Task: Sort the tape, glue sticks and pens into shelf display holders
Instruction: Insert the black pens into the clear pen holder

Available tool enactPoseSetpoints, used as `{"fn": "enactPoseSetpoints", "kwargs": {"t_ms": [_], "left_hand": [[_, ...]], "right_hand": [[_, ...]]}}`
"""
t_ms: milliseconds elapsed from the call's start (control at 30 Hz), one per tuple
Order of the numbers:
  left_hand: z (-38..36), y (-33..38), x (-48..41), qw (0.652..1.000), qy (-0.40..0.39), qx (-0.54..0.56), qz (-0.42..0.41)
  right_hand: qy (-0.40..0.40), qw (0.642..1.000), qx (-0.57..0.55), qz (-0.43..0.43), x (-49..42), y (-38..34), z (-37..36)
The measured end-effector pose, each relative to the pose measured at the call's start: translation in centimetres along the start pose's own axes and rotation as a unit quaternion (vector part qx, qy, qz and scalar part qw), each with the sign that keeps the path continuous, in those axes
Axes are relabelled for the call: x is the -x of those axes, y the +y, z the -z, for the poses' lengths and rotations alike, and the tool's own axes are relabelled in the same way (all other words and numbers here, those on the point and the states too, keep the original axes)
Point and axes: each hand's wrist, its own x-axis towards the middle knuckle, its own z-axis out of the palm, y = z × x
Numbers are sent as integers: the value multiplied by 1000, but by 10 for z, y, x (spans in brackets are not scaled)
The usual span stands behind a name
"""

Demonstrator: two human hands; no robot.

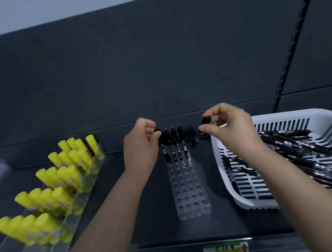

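Black pen (200, 131) pinched in right hand (228, 124)

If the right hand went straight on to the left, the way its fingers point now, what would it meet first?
Probably the right hand, with its pen leading, would meet the standing pens in the clear holder, before the left hand; depth is unclear.

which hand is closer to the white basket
Right. The right hand is just beside the far left corner of the white basket; the left hand is past the clear pen holder, farther left.
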Motion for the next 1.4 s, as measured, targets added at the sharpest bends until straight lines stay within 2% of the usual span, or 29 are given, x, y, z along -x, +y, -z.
{"fn": "enactPoseSetpoints", "kwargs": {"t_ms": [167,400,700,867,1033,1300,1400], "left_hand": [[-12,-10,7,999,-35,-11,2],[-15,-13,8,999,-32,10,13],[-14,-21,8,998,-29,51,30],[-14,-21,8,998,-25,51,25],[-14,-20,8,997,-29,57,36],[-11,-22,11,997,-29,63,46],[-6,-29,17,997,-40,-5,60]], "right_hand": [[-10,1000,14,19,-4,0,-14],[6,999,-42,18,-9,-1,-46],[-7,999,-22,35,-19,1,-73],[-16,998,11,55,-21,-1,-78],[-73,994,59,50,-16,9,-88],[-78,993,79,32,-9,10,-83],[-72,970,221,78,2,10,-66]]}}
